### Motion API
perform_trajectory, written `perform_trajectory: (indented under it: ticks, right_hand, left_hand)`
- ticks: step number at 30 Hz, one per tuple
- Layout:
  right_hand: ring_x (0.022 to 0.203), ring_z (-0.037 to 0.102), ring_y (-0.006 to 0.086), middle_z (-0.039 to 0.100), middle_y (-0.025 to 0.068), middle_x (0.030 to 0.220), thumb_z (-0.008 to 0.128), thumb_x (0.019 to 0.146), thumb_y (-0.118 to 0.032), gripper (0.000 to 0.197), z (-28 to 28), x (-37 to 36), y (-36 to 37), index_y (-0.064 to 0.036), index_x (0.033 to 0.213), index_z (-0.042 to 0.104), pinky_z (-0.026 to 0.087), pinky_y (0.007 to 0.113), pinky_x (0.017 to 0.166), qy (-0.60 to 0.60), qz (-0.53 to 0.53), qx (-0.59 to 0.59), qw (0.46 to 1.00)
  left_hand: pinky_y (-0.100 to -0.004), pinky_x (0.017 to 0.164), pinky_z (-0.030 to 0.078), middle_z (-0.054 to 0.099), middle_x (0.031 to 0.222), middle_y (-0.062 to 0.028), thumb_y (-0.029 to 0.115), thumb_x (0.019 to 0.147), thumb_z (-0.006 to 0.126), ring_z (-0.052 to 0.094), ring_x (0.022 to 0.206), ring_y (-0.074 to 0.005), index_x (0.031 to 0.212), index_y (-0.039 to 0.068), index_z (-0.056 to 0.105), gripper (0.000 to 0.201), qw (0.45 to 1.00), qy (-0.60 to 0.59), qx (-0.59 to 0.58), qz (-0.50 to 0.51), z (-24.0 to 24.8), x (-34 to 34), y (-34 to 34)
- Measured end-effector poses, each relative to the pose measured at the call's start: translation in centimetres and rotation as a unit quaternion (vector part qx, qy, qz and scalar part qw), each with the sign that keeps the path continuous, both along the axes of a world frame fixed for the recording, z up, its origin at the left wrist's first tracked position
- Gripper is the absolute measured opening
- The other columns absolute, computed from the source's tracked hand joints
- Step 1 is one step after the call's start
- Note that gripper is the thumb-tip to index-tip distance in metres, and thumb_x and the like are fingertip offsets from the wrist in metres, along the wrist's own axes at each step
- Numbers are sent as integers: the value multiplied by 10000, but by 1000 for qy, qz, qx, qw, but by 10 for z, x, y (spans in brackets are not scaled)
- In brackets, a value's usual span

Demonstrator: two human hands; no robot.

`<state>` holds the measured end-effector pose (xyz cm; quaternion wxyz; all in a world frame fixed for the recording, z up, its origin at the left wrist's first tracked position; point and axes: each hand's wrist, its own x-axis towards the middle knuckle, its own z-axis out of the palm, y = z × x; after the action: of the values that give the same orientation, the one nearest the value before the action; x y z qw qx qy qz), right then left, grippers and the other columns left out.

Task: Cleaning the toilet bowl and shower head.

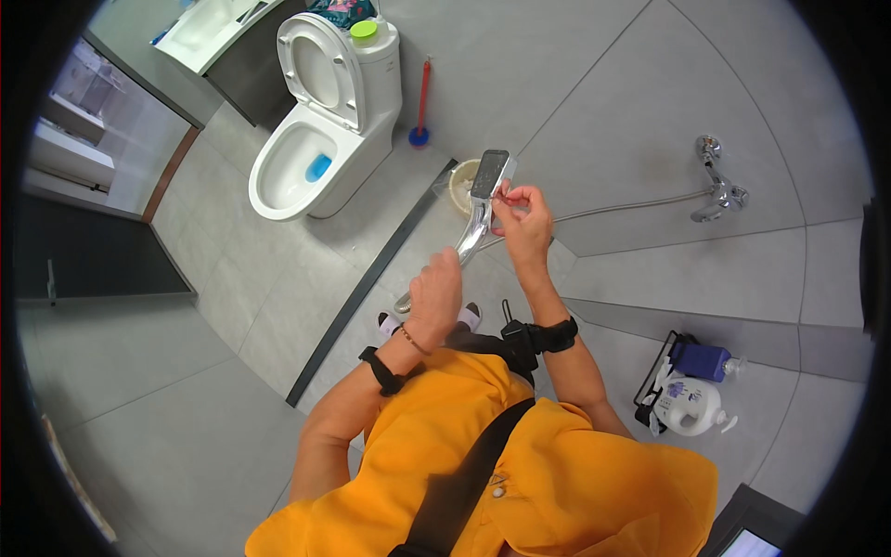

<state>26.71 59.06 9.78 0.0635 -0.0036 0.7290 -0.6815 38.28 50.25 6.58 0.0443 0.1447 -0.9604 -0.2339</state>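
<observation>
A chrome shower head (pixel 490 174) with a rectangular grey face is held up in front of me, its face turned upward. My left hand (pixel 436 295) is closed around the lower part of its curved handle. At the right edge of the head, the fingers of my right hand (pixel 525 227) are pinched together against it; anything between them is too small to make out. From the handle's lower end, a metal shower hose (pixel 631 206) runs behind my hands to a chrome wall mixer tap (pixel 715 193) on the right.
A toilet (pixel 320 158) with its lid raised stands at the far left, and a red-handled toilet brush (pixel 422 111) is beside it. A cream bucket (pixel 461 188) sits beyond the shower head. A dark floor strip (pixel 357 297) crosses the tiles. Bottles (pixel 689 406) fill a rack on the right.
</observation>
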Motion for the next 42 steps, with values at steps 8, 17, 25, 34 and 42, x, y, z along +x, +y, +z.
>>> perform_trajectory:
  ticks: [8,17,25,34,42]
  right_hand:
    - [804,554,201,542,60,883,639,726,-133,269,-15,-8,15,-69,942,493,447,382,697,-272,-31,-131,953]
    - [790,502,171,542,23,843,628,652,-212,211,-47,-14,27,-139,815,515,339,349,708,-388,-12,-212,897]
    - [789,497,147,560,-3,820,607,668,-194,184,-52,-8,31,-156,828,525,343,349,708,-376,39,-244,893]
    - [820,493,148,550,-10,842,584,704,-198,166,-47,-5,29,-150,853,529,350,347,708,-387,28,-268,882]
    - [876,583,279,558,74,911,570,710,-168,219,-37,0,24,-89,907,516,454,434,735,-364,52,-300,880]
  left_hand:
    - [-382,529,489,547,778,-159,43,832,469,606,653,-322,859,28,428,51,999,-23,-39,-26,-5,0,0]
    - [-340,507,510,549,749,-103,59,806,498,618,659,-258,829,64,448,55,995,-27,-91,-37,-15,3,5]
    - [-341,512,502,542,756,-117,54,813,498,614,650,-263,843,56,438,67,994,-27,-92,-46,-16,4,4]
    - [-345,509,500,535,758,-116,56,820,492,612,647,-268,846,57,431,66,995,-20,-92,-42,-16,7,4]
    - [-369,518,490,535,773,-153,47,835,477,608,650,-302,862,38,422,62,997,-20,-61,-41,-16,9,4]
